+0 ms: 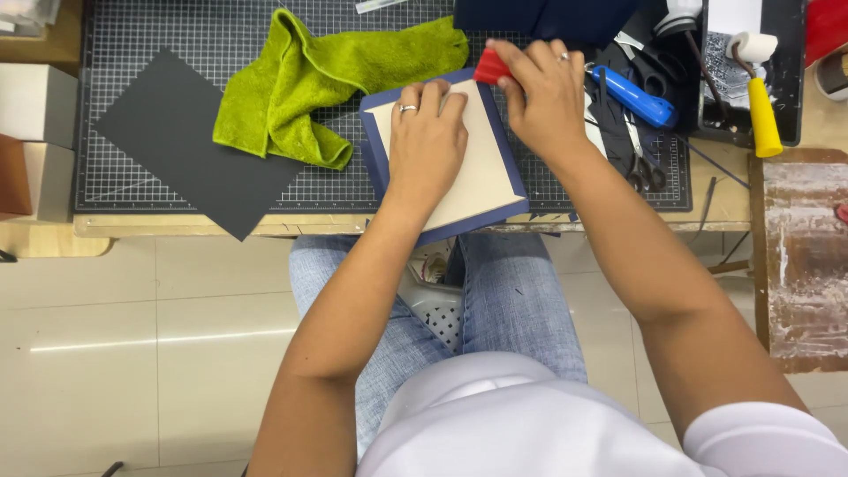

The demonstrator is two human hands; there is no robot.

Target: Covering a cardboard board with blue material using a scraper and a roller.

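A cream board point(481, 172) lies on a navy blue sheet point(374, 141) whose edges frame it, at the front of a gridded cutting mat point(141, 35). My left hand point(428, 132) presses flat on the board, fingers together, a ring on one finger. My right hand point(539, 93) grips a small red ribbed tool point(488, 67) and holds it against the far edge of the navy sheet.
A green towel point(309, 79) lies crumpled left of the board, beside a dark grey sheet point(181, 141). To the right are a blue-handled tool point(636, 97), scissors point(645, 163) and a yellow-handled roller point(760, 97). White boxes point(35, 106) stand at far left.
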